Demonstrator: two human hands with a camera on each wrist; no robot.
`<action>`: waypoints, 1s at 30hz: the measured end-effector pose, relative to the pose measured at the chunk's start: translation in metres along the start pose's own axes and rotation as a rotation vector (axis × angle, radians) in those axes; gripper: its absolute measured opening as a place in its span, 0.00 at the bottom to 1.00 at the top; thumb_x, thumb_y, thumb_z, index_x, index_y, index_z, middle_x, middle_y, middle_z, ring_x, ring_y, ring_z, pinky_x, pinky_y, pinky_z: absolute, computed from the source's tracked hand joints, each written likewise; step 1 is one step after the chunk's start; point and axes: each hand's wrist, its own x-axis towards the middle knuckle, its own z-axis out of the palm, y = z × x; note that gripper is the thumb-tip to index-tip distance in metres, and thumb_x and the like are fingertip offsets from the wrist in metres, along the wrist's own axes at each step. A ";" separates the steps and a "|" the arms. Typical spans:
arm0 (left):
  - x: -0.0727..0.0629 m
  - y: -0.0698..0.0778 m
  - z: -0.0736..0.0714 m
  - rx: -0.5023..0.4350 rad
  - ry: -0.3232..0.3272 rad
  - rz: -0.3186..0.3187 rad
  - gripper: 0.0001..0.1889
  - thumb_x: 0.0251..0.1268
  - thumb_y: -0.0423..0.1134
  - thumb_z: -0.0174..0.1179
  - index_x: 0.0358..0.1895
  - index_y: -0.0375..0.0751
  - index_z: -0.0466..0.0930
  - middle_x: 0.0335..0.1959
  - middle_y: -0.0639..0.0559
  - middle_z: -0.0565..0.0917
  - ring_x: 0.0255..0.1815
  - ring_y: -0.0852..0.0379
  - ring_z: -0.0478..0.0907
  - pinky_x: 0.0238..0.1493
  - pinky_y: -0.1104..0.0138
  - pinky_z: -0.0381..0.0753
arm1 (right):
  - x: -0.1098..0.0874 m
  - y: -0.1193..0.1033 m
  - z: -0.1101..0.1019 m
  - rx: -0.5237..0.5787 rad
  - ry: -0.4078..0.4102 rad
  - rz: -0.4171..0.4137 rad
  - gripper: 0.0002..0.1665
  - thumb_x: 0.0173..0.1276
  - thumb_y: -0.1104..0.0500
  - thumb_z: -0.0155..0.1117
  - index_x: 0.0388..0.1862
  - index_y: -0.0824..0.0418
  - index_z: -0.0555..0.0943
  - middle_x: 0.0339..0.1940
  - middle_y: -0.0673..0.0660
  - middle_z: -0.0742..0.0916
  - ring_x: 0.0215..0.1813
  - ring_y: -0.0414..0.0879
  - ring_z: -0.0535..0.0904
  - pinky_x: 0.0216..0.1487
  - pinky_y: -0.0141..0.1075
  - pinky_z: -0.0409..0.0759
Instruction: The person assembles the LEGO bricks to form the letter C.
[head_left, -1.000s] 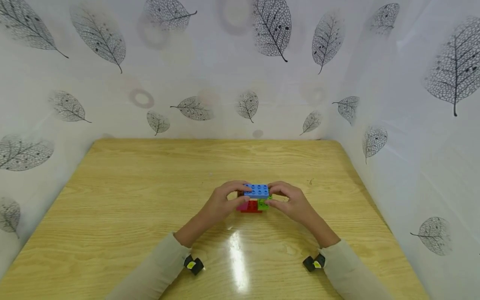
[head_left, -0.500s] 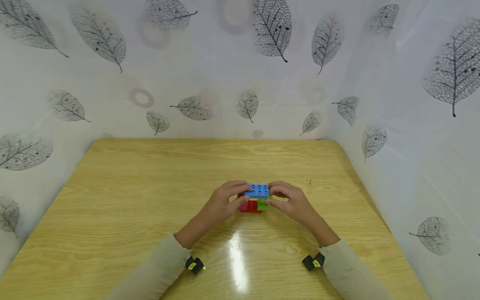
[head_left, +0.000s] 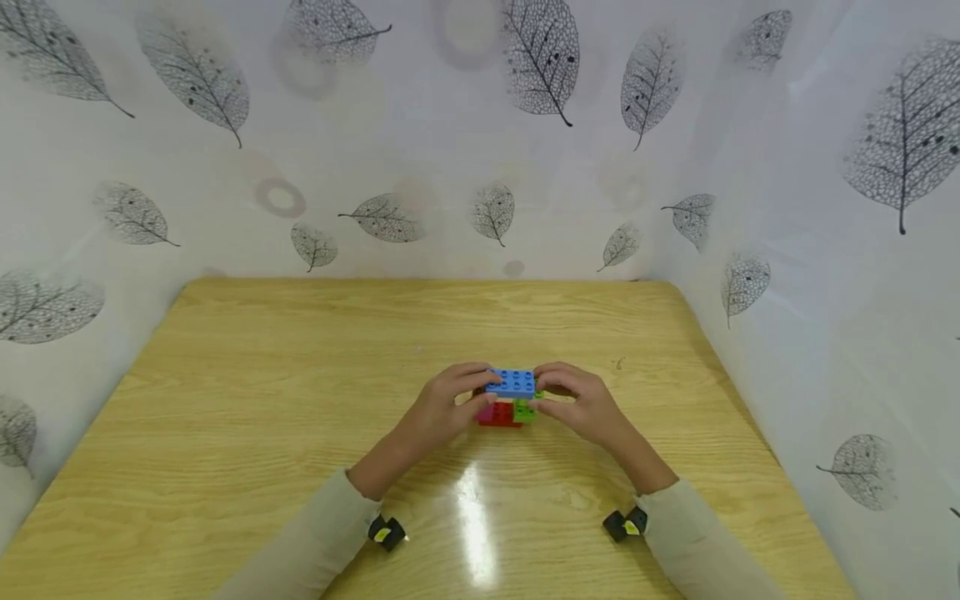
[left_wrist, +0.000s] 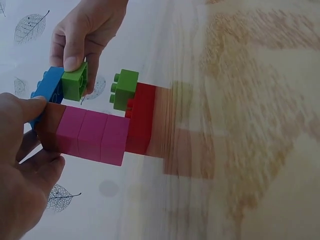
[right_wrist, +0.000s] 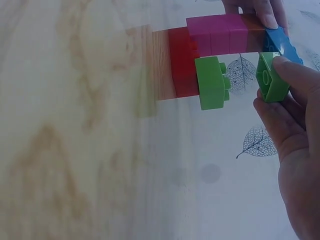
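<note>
Toy building bricks form a bracket-shaped stack on the table. A red brick (left_wrist: 141, 120) is its base, with a lower green brick (right_wrist: 211, 82) on one end and a column of pink bricks (left_wrist: 92, 135) on the other. A brown brick (left_wrist: 50, 125) tops the column, and a blue brick (head_left: 512, 383) lies across it. My left hand (head_left: 448, 404) grips the blue brick's left end where it meets the brown one. With thumb and fingers, my right hand (head_left: 579, 402) pinches an upper green brick (right_wrist: 272, 80) under the blue brick's right end. A gap separates the two green bricks.
The stack stands on a wood-grain table (head_left: 300, 367). A pale cloth (head_left: 420, 150) printed with leaves rises behind the table and along its sides. Small black devices hang at both sleeve cuffs.
</note>
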 end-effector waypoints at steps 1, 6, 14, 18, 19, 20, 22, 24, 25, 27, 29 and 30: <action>-0.001 -0.001 0.001 -0.005 0.008 0.005 0.15 0.67 0.34 0.66 0.56 0.42 0.85 0.61 0.44 0.82 0.63 0.47 0.78 0.58 0.58 0.82 | 0.000 -0.001 0.000 -0.005 -0.010 0.015 0.12 0.59 0.72 0.75 0.37 0.61 0.82 0.51 0.60 0.86 0.55 0.44 0.83 0.53 0.42 0.85; -0.005 -0.005 0.007 -0.047 0.028 0.015 0.14 0.68 0.34 0.65 0.55 0.42 0.85 0.61 0.46 0.82 0.62 0.48 0.78 0.57 0.58 0.83 | -0.001 -0.007 -0.001 -0.004 -0.064 0.059 0.12 0.63 0.67 0.73 0.42 0.59 0.80 0.53 0.58 0.84 0.57 0.50 0.82 0.57 0.46 0.83; -0.008 -0.007 0.008 -0.058 0.051 0.022 0.14 0.69 0.34 0.64 0.55 0.42 0.85 0.61 0.47 0.81 0.62 0.49 0.77 0.56 0.59 0.83 | -0.001 -0.003 0.002 -0.012 -0.067 0.018 0.15 0.59 0.68 0.75 0.42 0.60 0.79 0.53 0.59 0.84 0.56 0.47 0.82 0.55 0.45 0.83; -0.008 -0.007 0.008 -0.046 0.056 0.025 0.14 0.68 0.34 0.64 0.55 0.42 0.85 0.61 0.46 0.81 0.62 0.48 0.77 0.56 0.58 0.83 | 0.001 -0.004 0.004 -0.052 -0.024 -0.033 0.17 0.55 0.72 0.77 0.40 0.62 0.80 0.50 0.61 0.85 0.53 0.49 0.84 0.51 0.42 0.85; -0.008 -0.007 0.008 -0.039 0.057 0.025 0.14 0.68 0.34 0.64 0.55 0.42 0.85 0.61 0.46 0.81 0.62 0.48 0.77 0.56 0.58 0.83 | 0.002 -0.008 0.004 -0.053 -0.013 -0.048 0.17 0.54 0.73 0.77 0.39 0.64 0.80 0.49 0.62 0.85 0.52 0.51 0.85 0.50 0.42 0.85; -0.007 -0.007 0.008 -0.033 0.055 0.026 0.14 0.68 0.34 0.64 0.55 0.41 0.85 0.61 0.46 0.81 0.62 0.48 0.77 0.56 0.58 0.83 | 0.003 -0.013 0.004 -0.053 -0.005 -0.060 0.17 0.53 0.74 0.77 0.38 0.65 0.80 0.48 0.63 0.85 0.51 0.53 0.85 0.50 0.41 0.85; -0.007 -0.006 0.008 -0.020 0.052 0.028 0.14 0.68 0.34 0.64 0.55 0.41 0.85 0.61 0.46 0.81 0.62 0.49 0.77 0.56 0.59 0.83 | 0.005 -0.020 0.003 -0.045 0.009 -0.080 0.16 0.51 0.76 0.76 0.37 0.67 0.80 0.47 0.65 0.85 0.50 0.54 0.85 0.50 0.39 0.85; -0.006 -0.005 0.007 -0.005 0.052 0.038 0.14 0.68 0.33 0.64 0.55 0.40 0.85 0.61 0.46 0.82 0.62 0.49 0.77 0.56 0.59 0.83 | 0.006 -0.023 0.002 -0.029 0.021 -0.083 0.16 0.50 0.78 0.76 0.35 0.70 0.81 0.46 0.66 0.86 0.49 0.55 0.85 0.49 0.39 0.85; -0.006 -0.005 0.007 0.000 0.052 0.044 0.14 0.68 0.33 0.64 0.55 0.40 0.85 0.60 0.46 0.82 0.62 0.49 0.77 0.57 0.59 0.83 | 0.005 -0.021 0.002 -0.019 0.024 -0.077 0.15 0.50 0.78 0.76 0.35 0.69 0.81 0.46 0.67 0.86 0.50 0.55 0.85 0.50 0.39 0.85; -0.005 -0.005 0.007 0.005 0.054 0.051 0.14 0.68 0.33 0.64 0.55 0.40 0.85 0.60 0.46 0.82 0.61 0.49 0.77 0.57 0.59 0.83 | 0.004 -0.014 0.003 -0.006 0.027 -0.052 0.15 0.51 0.78 0.76 0.35 0.68 0.81 0.47 0.66 0.86 0.51 0.50 0.85 0.50 0.39 0.85; -0.005 -0.004 0.007 0.009 0.060 0.059 0.14 0.68 0.33 0.64 0.55 0.40 0.85 0.60 0.46 0.82 0.61 0.49 0.77 0.57 0.58 0.83 | 0.002 -0.007 0.003 0.014 0.023 -0.023 0.15 0.52 0.77 0.76 0.35 0.66 0.81 0.48 0.64 0.86 0.53 0.45 0.84 0.51 0.39 0.85; -0.005 -0.004 0.007 0.009 0.063 0.061 0.14 0.68 0.33 0.65 0.55 0.40 0.85 0.60 0.46 0.82 0.61 0.49 0.77 0.56 0.59 0.83 | 0.002 -0.006 0.003 0.027 0.019 -0.009 0.14 0.53 0.76 0.76 0.35 0.65 0.82 0.49 0.64 0.86 0.54 0.42 0.83 0.52 0.38 0.85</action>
